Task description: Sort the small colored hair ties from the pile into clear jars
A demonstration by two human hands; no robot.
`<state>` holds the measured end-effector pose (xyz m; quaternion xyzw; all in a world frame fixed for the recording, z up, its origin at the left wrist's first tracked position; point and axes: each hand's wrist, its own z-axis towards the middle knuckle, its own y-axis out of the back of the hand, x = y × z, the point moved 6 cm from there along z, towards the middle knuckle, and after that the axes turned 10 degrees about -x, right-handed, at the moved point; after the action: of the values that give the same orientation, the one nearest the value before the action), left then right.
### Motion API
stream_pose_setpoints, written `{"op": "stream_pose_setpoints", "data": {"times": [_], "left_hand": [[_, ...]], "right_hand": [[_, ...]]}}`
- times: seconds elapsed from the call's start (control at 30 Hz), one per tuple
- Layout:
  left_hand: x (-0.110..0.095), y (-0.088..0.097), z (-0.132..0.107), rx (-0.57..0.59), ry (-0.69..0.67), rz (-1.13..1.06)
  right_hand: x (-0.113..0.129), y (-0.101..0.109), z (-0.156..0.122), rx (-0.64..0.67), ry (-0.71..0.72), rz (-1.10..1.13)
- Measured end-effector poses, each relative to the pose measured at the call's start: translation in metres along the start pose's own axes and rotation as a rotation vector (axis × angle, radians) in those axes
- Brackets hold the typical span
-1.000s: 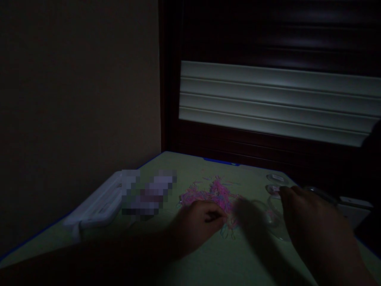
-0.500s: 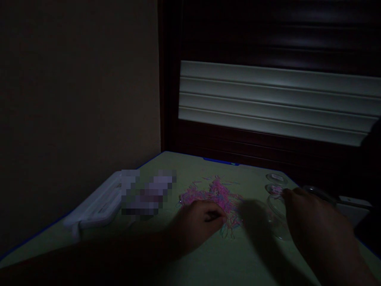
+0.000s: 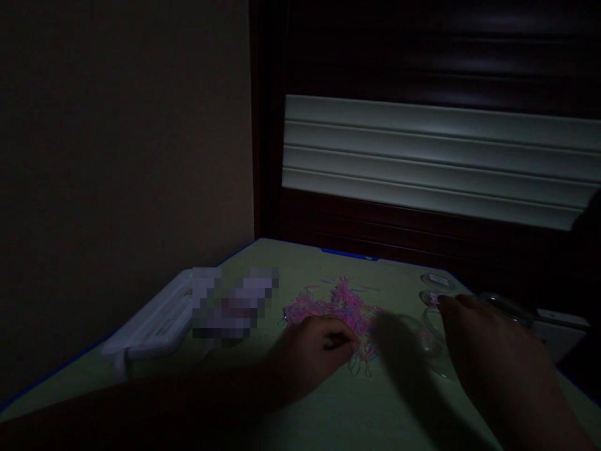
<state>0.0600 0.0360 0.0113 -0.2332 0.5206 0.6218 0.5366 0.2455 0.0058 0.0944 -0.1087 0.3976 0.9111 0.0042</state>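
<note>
A loose pile of small, thin elastic bands (image 3: 350, 300), mostly pink with some blue and green, lies mid-table. My left hand (image 3: 319, 351) rests at its near edge, thumb and forefinger pinched together by a few looped bands; whether one is between them is too dark to tell. On the right, my right hand (image 3: 493, 351) hangs over clear round containers, fingers closed and pointing left. Its fingertips are by a small round dish (image 3: 426, 297) with pink bits in it. A larger clear container (image 3: 432, 319) is partly hidden behind this hand. What the right fingers hold is hidden.
A white lamp-like panel (image 3: 150, 319) stands at the left, beside a blurred-out device (image 3: 239, 307). A round lid with a label (image 3: 438, 280) lies at the back right. Beyond my right hand are a dark round rim (image 3: 507, 307) and a white box (image 3: 561, 326).
My right hand has shifted slightly left, its fingertips now covering part of the small dish with pink bits. My left hand has barely moved.
</note>
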Motion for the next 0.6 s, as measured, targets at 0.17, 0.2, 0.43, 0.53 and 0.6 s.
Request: {"op": "stream_pose_setpoints", "data": {"times": [0.17,0.2,0.43,0.53,0.6], "left_hand": [[-0.001,0.000,0.000,0.007,-0.002,-0.008],[-0.001,0.000,0.000,0.007,0.001,-0.005],[-0.002,0.000,0.001,0.009,0.001,0.000],[0.000,0.001,0.001,0.004,0.010,0.004],[0.000,0.001,0.001,0.003,0.001,0.001]], "right_hand": [[0.022,0.001,0.003,-0.005,0.172,-0.084],[0.028,0.000,0.003,-0.006,0.198,-0.048],[0.056,-0.017,-0.006,0.219,0.132,0.451],[0.058,-0.020,-0.008,0.263,0.109,0.475],[0.057,-0.021,-0.008,0.263,0.099,0.479]]}}
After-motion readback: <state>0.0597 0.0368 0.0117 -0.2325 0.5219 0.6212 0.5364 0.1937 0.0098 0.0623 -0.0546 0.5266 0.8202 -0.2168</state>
